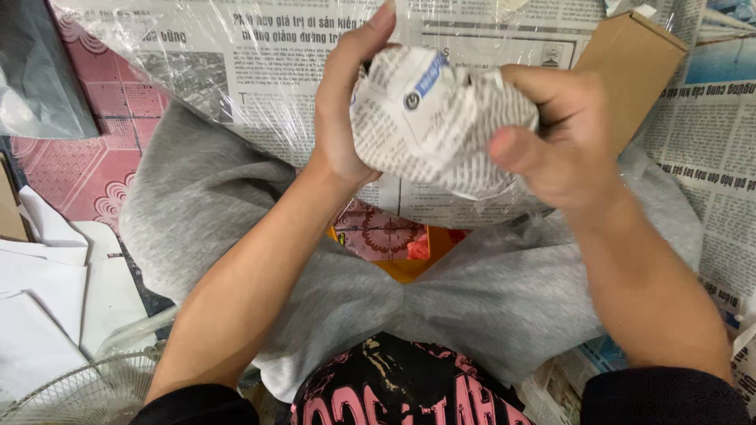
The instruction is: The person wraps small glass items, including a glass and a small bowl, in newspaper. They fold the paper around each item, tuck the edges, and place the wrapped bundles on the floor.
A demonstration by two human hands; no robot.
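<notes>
Both hands, left hand (342, 110) and right hand (555, 138), grip a rounded, crumpled bundle wrapped in printed newspaper (437, 118), creased all over.

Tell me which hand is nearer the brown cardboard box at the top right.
Right. The right hand grips the newspaper-wrapped bundle just beside the cardboard box; the left hand holds the bundle's far side.

Both hands grip a newspaper-wrapped bundle (441, 118) at 12 o'clock: left hand (342, 102) on its left side, right hand (555, 134) on its right. Cardboard box (634, 67) at 2 o'clock, clear plastic sheet (236, 71) at 11 o'clock, white fan grille (75, 393) at 7 o'clock.
</notes>
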